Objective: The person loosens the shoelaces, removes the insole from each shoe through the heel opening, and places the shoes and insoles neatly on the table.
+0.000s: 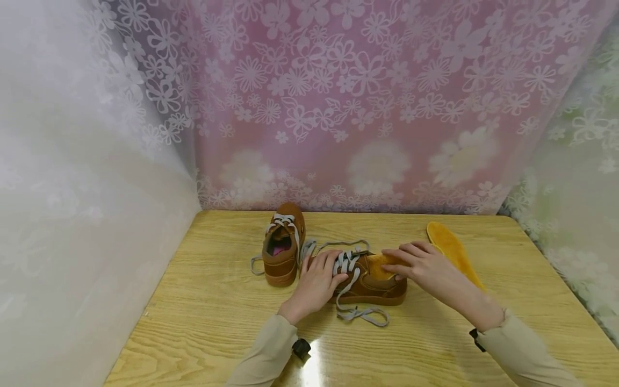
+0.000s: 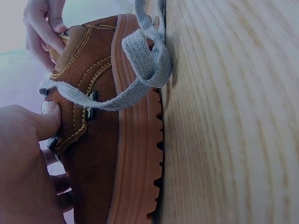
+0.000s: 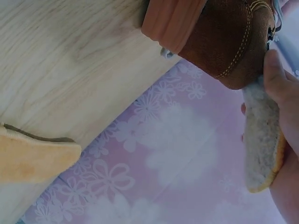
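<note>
A brown suede shoe with grey laces lies on the table in the head view, its toe toward the left. My left hand grips the front of it, the thumb pressed beside the lacing and the fingers over the far side. At the shoe's opening, my right hand pinches a yellow fuzzy insole. One end of this insole is hidden inside the shoe. The right wrist view shows its greyish underside sticking out past the heel.
A second brown shoe stands to the left, toe pointing away. Another yellow insole lies at the right, behind my right forearm. A loose lace trails over the wooden table. Floral curtains hang behind the table.
</note>
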Action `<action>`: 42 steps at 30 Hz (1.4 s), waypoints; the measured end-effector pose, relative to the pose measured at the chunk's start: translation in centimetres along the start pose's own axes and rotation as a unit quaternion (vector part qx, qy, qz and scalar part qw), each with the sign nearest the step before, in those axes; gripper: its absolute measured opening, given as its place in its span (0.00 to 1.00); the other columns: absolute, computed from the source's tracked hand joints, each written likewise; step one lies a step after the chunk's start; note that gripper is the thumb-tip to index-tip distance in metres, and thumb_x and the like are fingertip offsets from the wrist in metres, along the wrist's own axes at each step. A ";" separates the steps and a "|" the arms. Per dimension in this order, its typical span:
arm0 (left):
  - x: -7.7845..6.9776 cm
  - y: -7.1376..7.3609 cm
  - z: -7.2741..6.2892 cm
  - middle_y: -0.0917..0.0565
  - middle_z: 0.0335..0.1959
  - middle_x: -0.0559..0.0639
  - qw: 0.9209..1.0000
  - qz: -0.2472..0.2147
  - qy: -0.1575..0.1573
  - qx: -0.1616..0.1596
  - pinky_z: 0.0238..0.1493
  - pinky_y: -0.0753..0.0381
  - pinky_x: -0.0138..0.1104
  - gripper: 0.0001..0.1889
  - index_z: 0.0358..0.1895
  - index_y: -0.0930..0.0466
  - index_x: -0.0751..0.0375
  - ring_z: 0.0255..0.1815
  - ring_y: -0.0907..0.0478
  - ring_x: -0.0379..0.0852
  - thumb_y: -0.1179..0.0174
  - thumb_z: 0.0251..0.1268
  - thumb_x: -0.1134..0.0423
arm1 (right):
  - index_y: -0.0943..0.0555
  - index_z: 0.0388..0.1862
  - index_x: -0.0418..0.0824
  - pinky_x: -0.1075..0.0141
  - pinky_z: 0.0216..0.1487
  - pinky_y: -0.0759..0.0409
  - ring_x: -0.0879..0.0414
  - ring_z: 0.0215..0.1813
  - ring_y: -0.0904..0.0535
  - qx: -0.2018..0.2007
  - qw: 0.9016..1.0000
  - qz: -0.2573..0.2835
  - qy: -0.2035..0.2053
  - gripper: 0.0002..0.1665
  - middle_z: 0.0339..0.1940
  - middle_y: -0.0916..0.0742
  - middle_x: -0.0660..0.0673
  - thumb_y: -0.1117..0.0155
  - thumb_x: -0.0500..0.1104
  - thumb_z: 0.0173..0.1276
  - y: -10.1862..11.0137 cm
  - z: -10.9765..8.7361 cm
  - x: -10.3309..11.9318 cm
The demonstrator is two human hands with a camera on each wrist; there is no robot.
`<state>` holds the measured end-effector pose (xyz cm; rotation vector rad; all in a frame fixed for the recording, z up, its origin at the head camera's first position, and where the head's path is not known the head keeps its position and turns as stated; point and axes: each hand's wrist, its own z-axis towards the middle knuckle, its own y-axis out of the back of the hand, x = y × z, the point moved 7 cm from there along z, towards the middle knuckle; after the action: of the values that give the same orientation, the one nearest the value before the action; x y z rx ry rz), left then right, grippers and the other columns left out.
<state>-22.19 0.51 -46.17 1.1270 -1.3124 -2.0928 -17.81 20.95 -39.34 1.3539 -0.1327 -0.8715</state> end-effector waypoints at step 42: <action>0.0 0.0 -0.1 0.34 0.73 0.55 1.000 -0.002 -0.002 0.001 0.76 0.49 0.62 0.29 0.77 0.42 0.54 0.75 0.38 0.53 0.56 0.82 0.46 | 0.16 0.60 0.46 0.38 0.48 0.26 0.34 0.54 0.24 -0.115 0.959 0.028 -0.258 0.27 0.61 0.19 0.37 0.27 0.34 0.60 3.0 -6.1 -5.3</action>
<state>-22.11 0.53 -46.19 1.1275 -1.3150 -2.0977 -16.69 28.91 -36.22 0.8788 -0.4565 -1.1415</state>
